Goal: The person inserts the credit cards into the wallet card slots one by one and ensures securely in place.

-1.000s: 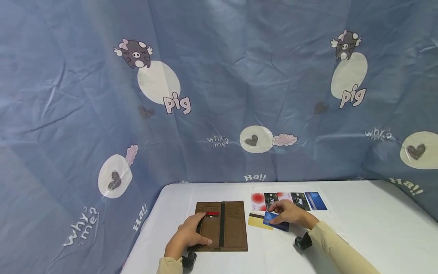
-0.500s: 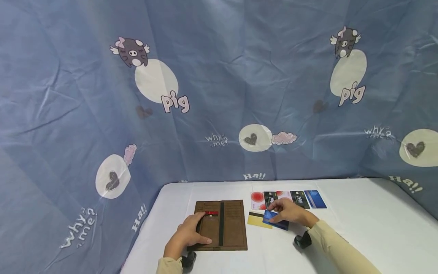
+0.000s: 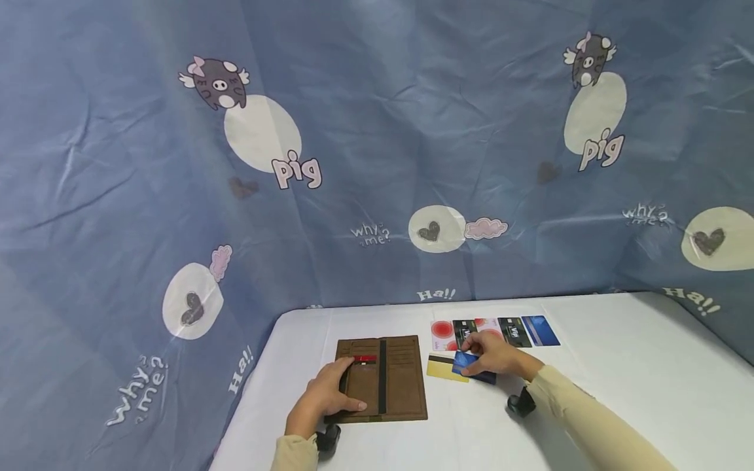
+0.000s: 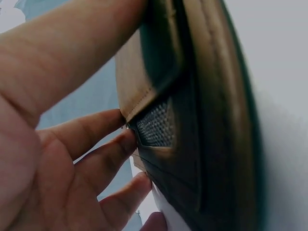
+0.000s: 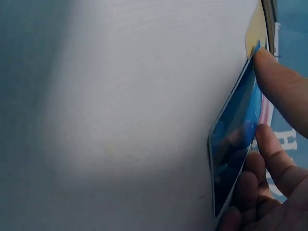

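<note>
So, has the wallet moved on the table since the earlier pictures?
No, not visibly. In the head view, the wallet keeps its place against the yellow card and the back edge of the table; only the whole view has shifted.

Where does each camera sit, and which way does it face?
Head: on the head, facing forward and down over table and backdrop; left hand, right hand and sleeves show.
Left wrist: on that wrist, facing the wallet close up; left thumb and fingers show.
Right wrist: on that wrist, facing table and held blue card; right thumb and fingers show.
Head and right wrist share that card and the yellow card.
</note>
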`<state>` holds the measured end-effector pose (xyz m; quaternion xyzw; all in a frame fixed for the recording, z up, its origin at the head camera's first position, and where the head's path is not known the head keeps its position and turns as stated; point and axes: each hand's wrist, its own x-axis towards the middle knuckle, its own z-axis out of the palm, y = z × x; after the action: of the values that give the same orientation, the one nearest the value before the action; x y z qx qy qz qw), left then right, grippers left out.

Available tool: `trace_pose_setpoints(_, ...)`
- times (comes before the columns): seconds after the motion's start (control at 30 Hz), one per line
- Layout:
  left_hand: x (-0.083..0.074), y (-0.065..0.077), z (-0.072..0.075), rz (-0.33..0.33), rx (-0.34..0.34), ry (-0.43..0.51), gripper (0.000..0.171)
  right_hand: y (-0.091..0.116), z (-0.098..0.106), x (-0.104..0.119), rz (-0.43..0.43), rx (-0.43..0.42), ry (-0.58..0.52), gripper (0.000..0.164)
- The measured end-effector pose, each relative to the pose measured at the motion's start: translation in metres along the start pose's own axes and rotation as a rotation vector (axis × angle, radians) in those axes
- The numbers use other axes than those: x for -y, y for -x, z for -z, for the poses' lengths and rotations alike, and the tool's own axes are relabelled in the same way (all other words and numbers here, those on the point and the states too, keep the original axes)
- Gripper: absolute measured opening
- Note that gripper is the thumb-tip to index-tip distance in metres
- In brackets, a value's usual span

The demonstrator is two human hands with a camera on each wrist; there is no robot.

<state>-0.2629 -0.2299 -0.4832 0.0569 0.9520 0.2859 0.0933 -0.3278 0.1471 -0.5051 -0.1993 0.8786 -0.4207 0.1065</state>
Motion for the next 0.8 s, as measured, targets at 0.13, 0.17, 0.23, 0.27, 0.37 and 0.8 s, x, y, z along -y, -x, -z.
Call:
trace_pose_setpoints(0.13,0.001,0.001,-0.002,0.005,-0.006,0.006,0.099,-0.003,-0.001,0.004,-0.011,-0.003,0.049,0.042)
trace_pose_setpoints(0.17,0.001,0.001,-0.002,0.002,-0.008,0.008,0.099,-0.003,-0.001,0.005,-0.026,-0.006,0.055,0.042)
trace_pose_setpoints(0.23,0.001,0.001,-0.001,-0.006,-0.008,0.003,0.099,-0.002,-0.001,0.005,-0.048,-0.018,0.075,0.043)
trace_pose_setpoints(0.27,0.001,0.001,-0.001,-0.009,-0.008,0.002,0.099,-0.001,-0.002,0.005,-0.058,-0.024,0.08,0.043)
trace_pose_setpoints(0.37,0.001,0.001,0.0,-0.011,-0.011,-0.007,0.098,-0.001,-0.002,0.006,-0.063,-0.034,0.094,0.045)
trace_pose_setpoints(0.8,-0.001,-0.001,-0.002,-0.01,-0.008,-0.015,0.098,0.0,0.002,0.02,0.042,-0.008,0.285,0.045)
